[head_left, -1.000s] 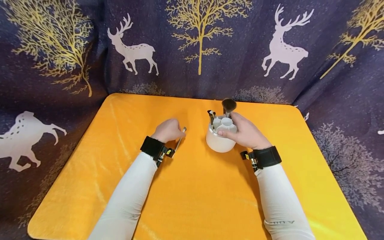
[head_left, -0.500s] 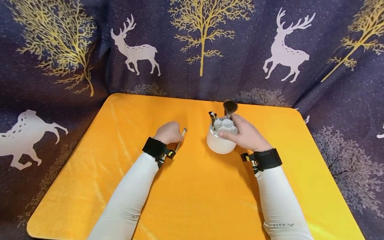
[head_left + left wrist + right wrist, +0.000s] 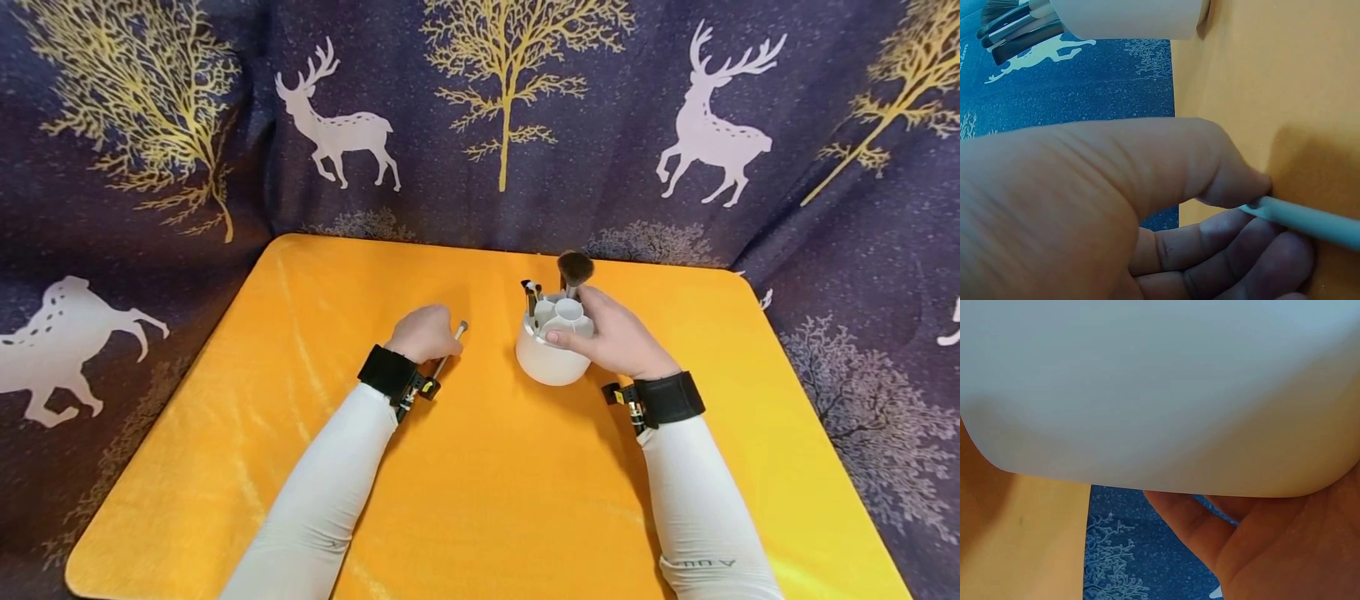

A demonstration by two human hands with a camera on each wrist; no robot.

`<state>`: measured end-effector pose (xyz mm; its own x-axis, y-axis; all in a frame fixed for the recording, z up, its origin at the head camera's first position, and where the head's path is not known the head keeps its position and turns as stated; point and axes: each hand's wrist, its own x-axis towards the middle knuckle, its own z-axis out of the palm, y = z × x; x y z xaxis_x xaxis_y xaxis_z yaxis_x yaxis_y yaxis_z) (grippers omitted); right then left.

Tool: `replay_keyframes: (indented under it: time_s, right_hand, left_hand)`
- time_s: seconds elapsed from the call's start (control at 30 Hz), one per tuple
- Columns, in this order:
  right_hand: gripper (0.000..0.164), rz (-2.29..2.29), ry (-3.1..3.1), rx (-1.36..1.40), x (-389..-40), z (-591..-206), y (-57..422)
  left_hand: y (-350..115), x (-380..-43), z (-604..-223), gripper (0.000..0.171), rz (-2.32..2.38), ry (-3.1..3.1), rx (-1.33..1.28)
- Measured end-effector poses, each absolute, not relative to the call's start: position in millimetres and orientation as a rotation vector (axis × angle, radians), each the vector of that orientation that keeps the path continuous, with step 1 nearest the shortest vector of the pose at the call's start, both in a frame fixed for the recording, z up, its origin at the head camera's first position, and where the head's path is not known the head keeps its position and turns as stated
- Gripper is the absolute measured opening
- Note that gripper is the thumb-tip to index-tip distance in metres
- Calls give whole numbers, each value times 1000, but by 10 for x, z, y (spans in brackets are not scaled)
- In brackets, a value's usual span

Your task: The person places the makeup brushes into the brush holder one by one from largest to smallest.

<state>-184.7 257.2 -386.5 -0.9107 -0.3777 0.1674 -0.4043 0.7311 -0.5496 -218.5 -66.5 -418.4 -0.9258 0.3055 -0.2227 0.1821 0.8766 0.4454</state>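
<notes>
My left hand [image 3: 423, 333] pinches a slim makeup brush [image 3: 450, 352] between thumb and fingers, left of the holder. The brush's pale handle [image 3: 1316, 222] slants down to the right in the left wrist view; its small tip points away from me in the head view. My right hand [image 3: 626, 337] grips the rim of a round white brush holder [image 3: 551, 364], thumb over the near side and fingers hidden behind. Several small brushes [image 3: 532, 302] stand in its left compartments. A big fluffy brush [image 3: 576, 268] rises at the back. The holder's smooth wall [image 3: 1147, 394] fills most of the right wrist view.
A yellow cloth [image 3: 480, 483] covers the table, which has rounded corners. Behind it and at both sides hangs a dark blue curtain [image 3: 450, 150] with white deer and golden trees. The holder stands toward the back, right of the middle.
The head view has shifted slightly. Both hands stay almost where they were, with the brush in the left hand tilted a little differently and the right hand still on the holder.
</notes>
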Motion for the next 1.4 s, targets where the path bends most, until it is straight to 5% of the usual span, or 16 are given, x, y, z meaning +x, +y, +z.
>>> replay_keyframes:
  time_s: [0.43,0.8,1.4]
  right_hand:
    - [68,925,-2882,651,-1856,-3862,2567]
    - [68,935,-2883,642,-1858,-3868,2568]
    - [69,899,-2881,651,-1851,-3869,2566]
  left_hand:
    - [-709,-2214,-4119,39,850,2739,408]
    - [-701,-2224,-4021,12,1111,2832,481]
    - [-629,-2153,-3841,10,1298,2906,562]
